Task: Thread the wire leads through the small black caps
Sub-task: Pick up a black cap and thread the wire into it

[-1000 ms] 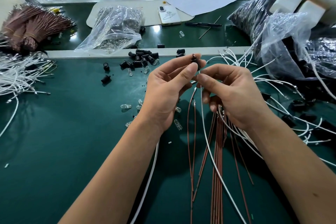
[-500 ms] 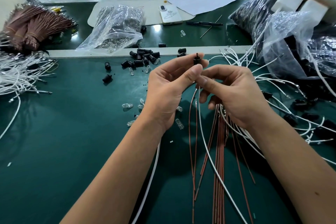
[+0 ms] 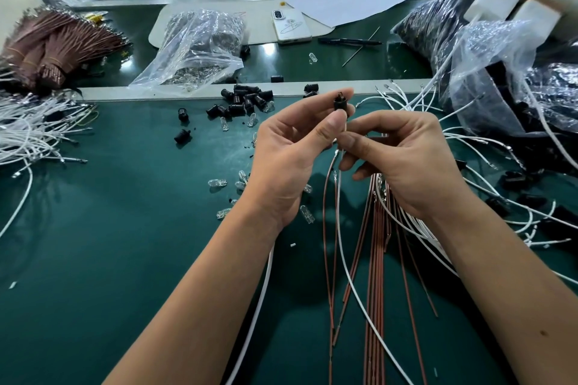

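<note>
My left hand (image 3: 291, 159) pinches a small black cap (image 3: 340, 101) between thumb and forefinger, held upright above the green table. My right hand (image 3: 403, 159) sits just right of it and pinches a white wire lead (image 3: 344, 247) right below the cap; a brown lead (image 3: 327, 228) hangs beside it. Both wires trail down toward me. Whether the lead tips are inside the cap is hidden by my fingers. Several loose black caps (image 3: 247, 100) lie in a pile beyond my left hand.
Brown wires (image 3: 377, 291) lie under my right hand, white wires (image 3: 28, 134) at far left and far right. Small glass bulbs (image 3: 217, 182) are scattered near my left wrist. Plastic bags (image 3: 200, 47), a phone (image 3: 291, 25) and a brown wire bundle (image 3: 53, 47) lie beyond the metal strip (image 3: 125, 92).
The cap has turned more upright in my left fingers and my right fingers have closed in under it. Both hands stay in about the same place.
</note>
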Tool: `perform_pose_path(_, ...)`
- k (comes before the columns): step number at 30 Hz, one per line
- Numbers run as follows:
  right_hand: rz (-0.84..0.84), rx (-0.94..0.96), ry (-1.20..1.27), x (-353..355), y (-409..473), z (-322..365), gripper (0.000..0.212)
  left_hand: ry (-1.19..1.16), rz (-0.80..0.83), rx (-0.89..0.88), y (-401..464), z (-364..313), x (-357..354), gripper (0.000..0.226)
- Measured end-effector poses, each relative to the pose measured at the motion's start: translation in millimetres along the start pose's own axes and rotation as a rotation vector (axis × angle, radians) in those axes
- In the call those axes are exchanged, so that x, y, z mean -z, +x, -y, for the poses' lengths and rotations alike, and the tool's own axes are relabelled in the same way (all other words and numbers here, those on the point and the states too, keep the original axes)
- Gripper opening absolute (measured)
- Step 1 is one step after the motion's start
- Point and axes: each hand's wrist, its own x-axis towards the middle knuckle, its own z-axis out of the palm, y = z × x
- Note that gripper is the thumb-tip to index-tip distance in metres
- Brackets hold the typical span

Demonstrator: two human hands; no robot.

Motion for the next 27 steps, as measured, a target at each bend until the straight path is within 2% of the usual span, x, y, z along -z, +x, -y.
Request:
perform_pose_path(3,0.005,0.018,-0.002,-0.5,-0.7,0.3,0.005,0.004,0.013,-0.009,-0.1,0.9,0.2,0.027)
perform_pose_path(11,-0.003,0.032,-0.007,-1.0,-1.1,1.6,0.005,0.029,0.046,0.008,-0.2,0.1,-0.4,0.025)
perform_pose_path(21,0.059,-0.061,0.039,-2.0,-1.6,-0.9,0.010,0.026,-0.077,0.089,0.1,1.0,-2.9,0.022)
perform_pose_path(27,0.033,-0.093,0.053,-1.0,-0.7,-1.5,0.015,-0.029,-0.133,0.129,0.0,-0.1,-2.3,0.021)
